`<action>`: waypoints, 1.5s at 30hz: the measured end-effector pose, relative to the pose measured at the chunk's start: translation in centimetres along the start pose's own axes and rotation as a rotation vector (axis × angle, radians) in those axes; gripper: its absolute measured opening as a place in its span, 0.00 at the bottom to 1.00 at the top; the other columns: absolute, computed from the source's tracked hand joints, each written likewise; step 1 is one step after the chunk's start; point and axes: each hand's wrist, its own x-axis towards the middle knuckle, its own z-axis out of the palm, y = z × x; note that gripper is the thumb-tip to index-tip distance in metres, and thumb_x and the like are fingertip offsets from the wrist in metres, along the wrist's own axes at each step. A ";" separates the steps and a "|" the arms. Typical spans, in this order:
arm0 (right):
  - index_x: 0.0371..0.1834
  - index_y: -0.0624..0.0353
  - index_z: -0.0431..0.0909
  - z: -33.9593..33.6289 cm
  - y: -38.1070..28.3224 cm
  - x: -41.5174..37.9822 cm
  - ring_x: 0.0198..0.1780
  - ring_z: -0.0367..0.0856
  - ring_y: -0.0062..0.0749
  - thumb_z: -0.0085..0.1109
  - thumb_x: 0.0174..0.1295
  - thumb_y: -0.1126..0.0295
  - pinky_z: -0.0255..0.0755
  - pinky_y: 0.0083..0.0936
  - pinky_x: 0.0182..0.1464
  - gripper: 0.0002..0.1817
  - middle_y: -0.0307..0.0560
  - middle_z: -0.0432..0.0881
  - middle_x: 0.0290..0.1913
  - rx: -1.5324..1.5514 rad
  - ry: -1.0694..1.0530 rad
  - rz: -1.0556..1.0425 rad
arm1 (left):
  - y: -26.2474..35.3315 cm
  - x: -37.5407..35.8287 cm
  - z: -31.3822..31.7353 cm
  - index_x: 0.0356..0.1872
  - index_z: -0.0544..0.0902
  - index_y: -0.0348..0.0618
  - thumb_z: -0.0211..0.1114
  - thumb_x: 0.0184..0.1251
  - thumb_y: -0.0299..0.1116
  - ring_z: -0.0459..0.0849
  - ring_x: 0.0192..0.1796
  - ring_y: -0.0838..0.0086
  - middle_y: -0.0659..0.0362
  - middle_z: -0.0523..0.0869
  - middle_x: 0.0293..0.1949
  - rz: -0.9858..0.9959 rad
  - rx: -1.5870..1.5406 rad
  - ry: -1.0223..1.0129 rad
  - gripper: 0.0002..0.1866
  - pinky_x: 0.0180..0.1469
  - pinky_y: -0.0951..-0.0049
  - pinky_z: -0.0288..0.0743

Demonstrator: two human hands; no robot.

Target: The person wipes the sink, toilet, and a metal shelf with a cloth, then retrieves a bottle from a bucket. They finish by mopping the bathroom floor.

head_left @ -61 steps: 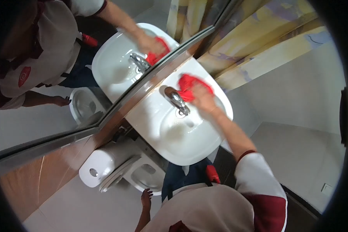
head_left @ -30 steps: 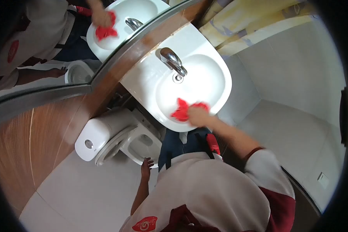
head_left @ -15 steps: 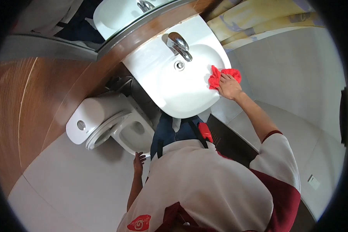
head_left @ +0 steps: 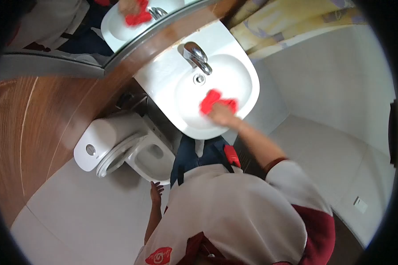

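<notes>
In my right hand (head_left: 221, 114) is a red cloth (head_left: 213, 100), bunched and blurred by motion. Hand and cloth are over the front part of the white sink (head_left: 246, 66); the cloth seems to lie against the basin, though the contact itself is hidden. Behind the cloth are the round drain (head_left: 199, 79) and the chrome faucet (head_left: 196, 57). My left hand (head_left: 156, 192) hangs at my side with its fingers apart and nothing in it, close to the front rim of the toilet (head_left: 151, 155).
A mirror (head_left: 82, 24) above the wooden panel (head_left: 53, 119) reflects the sink and red cloth. To the right of the sink hangs a yellow patterned curtain (head_left: 292, 22). A red item (head_left: 231, 155) is at my waist. A wall switch plate (head_left: 360, 204) shows at the right.
My right hand has moved the red cloth from the sink's right rim leftward into the basin. The cloth now also shows in the mirror. My left hand still hangs at my side.
</notes>
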 end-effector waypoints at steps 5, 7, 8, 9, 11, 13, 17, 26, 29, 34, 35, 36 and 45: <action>0.54 0.59 0.78 -2.3 -2.9 -0.9 0.56 0.79 0.53 0.53 0.55 0.77 0.72 0.45 0.60 0.20 0.59 0.80 0.54 0.244 0.182 -0.010 | 3.0 -2.9 1.5 0.63 0.78 0.40 0.39 0.70 0.74 0.83 0.48 0.64 0.49 0.86 0.50 0.092 0.027 0.006 0.45 0.48 0.62 0.71; 0.61 0.57 0.76 -5.0 -0.5 -1.1 0.57 0.79 0.53 0.56 0.58 0.71 0.75 0.46 0.57 0.24 0.59 0.79 0.55 0.246 0.162 0.314 | 3.4 -2.6 2.1 0.63 0.77 0.41 0.39 0.71 0.73 0.83 0.48 0.64 0.49 0.86 0.50 0.115 0.026 0.016 0.44 0.47 0.63 0.71; 0.63 0.56 0.75 -6.7 -0.3 -0.8 0.57 0.79 0.54 0.58 0.59 0.67 0.76 0.45 0.56 0.26 0.59 0.78 0.56 0.230 0.253 0.377 | 3.4 -2.6 2.4 0.63 0.77 0.41 0.39 0.71 0.73 0.84 0.48 0.64 0.49 0.86 0.50 0.112 0.017 0.010 0.44 0.47 0.63 0.71; 0.66 0.55 0.74 -7.7 0.0 -0.1 0.56 0.79 0.54 0.60 0.61 0.64 0.76 0.45 0.55 0.27 0.58 0.78 0.56 0.215 0.346 0.440 | 3.6 -2.4 2.6 0.63 0.77 0.42 0.39 0.72 0.72 0.84 0.48 0.64 0.49 0.86 0.51 0.111 0.008 0.003 0.43 0.47 0.63 0.71; 0.68 0.52 0.72 -8.1 -0.6 2.3 0.54 0.79 0.53 0.56 0.61 0.65 0.78 0.46 0.53 0.29 0.57 0.77 0.54 0.126 0.393 0.387 | 3.9 -2.4 2.9 0.63 0.77 0.42 0.39 0.72 0.72 0.84 0.48 0.64 0.49 0.86 0.51 0.095 0.020 -0.010 0.42 0.47 0.64 0.71; 0.70 0.50 0.71 -7.7 -0.8 4.7 0.53 0.79 0.50 0.55 0.61 0.65 0.78 0.47 0.51 0.30 0.54 0.74 0.55 0.041 0.380 0.381 | 4.4 -2.4 3.3 0.63 0.78 0.42 0.39 0.72 0.71 0.84 0.47 0.65 0.49 0.86 0.51 0.075 0.051 -0.025 0.42 0.47 0.64 0.71; 0.71 0.50 0.69 -5.1 -0.2 7.1 0.55 0.76 0.51 0.56 0.61 0.65 0.79 0.47 0.51 0.31 0.52 0.72 0.57 0.073 0.359 0.398 | 3.9 -2.7 2.8 0.63 0.77 0.42 0.40 0.72 0.72 0.84 0.47 0.66 0.50 0.86 0.51 0.083 -0.015 0.022 0.43 0.46 0.65 0.71; 0.71 0.54 0.67 -5.5 0.0 8.2 0.61 0.72 0.52 0.61 0.61 0.61 0.75 0.51 0.56 0.33 0.55 0.70 0.62 0.170 0.246 0.405 | 2.1 -2.9 3.4 0.63 0.77 0.41 0.40 0.70 0.73 0.84 0.47 0.66 0.50 0.87 0.50 0.026 -0.024 0.004 0.44 0.46 0.65 0.70; 0.72 0.56 0.66 -5.5 -0.7 6.3 0.62 0.72 0.55 0.60 0.63 0.59 0.73 0.54 0.58 0.34 0.59 0.69 0.63 0.157 0.294 0.316 | 3.1 -1.7 3.9 0.62 0.78 0.42 0.40 0.70 0.73 0.84 0.48 0.66 0.50 0.87 0.50 0.056 -0.050 -0.012 0.44 0.47 0.64 0.71; 0.71 0.63 0.65 -2.1 1.4 -1.2 0.74 0.62 0.55 0.49 0.69 0.51 0.61 0.56 0.69 0.33 0.64 0.66 0.71 -0.036 0.030 0.152 | 2.4 -3.4 4.0 0.61 0.79 0.42 0.40 0.71 0.73 0.84 0.48 0.64 0.50 0.87 0.49 0.033 -0.082 0.004 0.43 0.49 0.62 0.71; 0.71 0.64 0.65 -1.7 3.2 -1.4 0.75 0.61 0.54 0.47 0.70 0.51 0.60 0.55 0.70 0.33 0.64 0.65 0.72 -0.150 -0.003 0.213 | 2.1 -3.5 4.1 0.62 0.78 0.42 0.40 0.71 0.73 0.84 0.47 0.64 0.50 0.87 0.49 0.037 -0.078 -0.006 0.43 0.49 0.62 0.71; 0.70 0.65 0.66 -2.8 4.3 -0.3 0.75 0.61 0.55 0.47 0.71 0.53 0.58 0.54 0.71 0.32 0.64 0.66 0.72 -0.115 0.178 0.305 | 1.7 -3.6 4.0 0.62 0.78 0.41 0.40 0.71 0.73 0.84 0.48 0.64 0.50 0.87 0.49 0.040 -0.070 -0.005 0.43 0.50 0.62 0.71; 0.46 0.66 0.81 1.3 -5.5 4.4 0.63 0.76 0.49 0.57 0.59 0.71 0.68 0.40 0.67 0.14 0.58 0.81 0.55 0.454 0.434 -0.060 | -0.2 -3.8 3.1 0.64 0.76 0.41 0.40 0.70 0.74 0.84 0.49 0.61 0.49 0.86 0.51 -0.038 -0.098 -0.015 0.45 0.52 0.59 0.72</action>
